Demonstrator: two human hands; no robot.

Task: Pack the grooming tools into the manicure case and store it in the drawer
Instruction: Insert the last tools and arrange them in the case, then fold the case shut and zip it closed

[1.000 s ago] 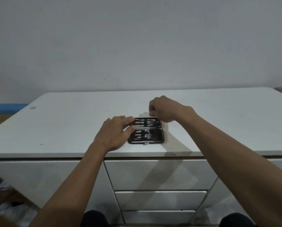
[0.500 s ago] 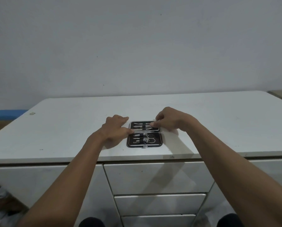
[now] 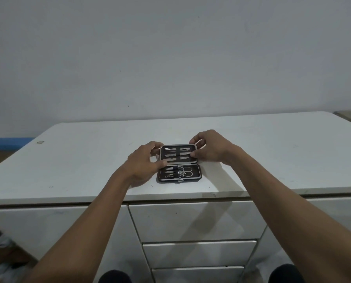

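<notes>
A black manicure case [image 3: 197,173] lies open near the front edge of the white cabinet top [image 3: 272,160]. Its far half [image 3: 177,153] is tilted up off the surface and holds several slim metal tools in loops. The near half lies flat with small scissors [image 3: 187,172] and clippers. My left hand [image 3: 143,163] grips the left edge of the raised half, thumb at the hinge. My right hand [image 3: 210,148] pinches its right edge with curled fingers.
Below the top, a stack of three shut white drawers [image 3: 195,221] faces me. A blue box [image 3: 6,142] sits low at the far left. A plain grey wall stands behind. My knees show at the bottom edge.
Both hands have moved onto the far half of the case and lifted it from flat to tilted up. The right hand came down from a fist above the case.
</notes>
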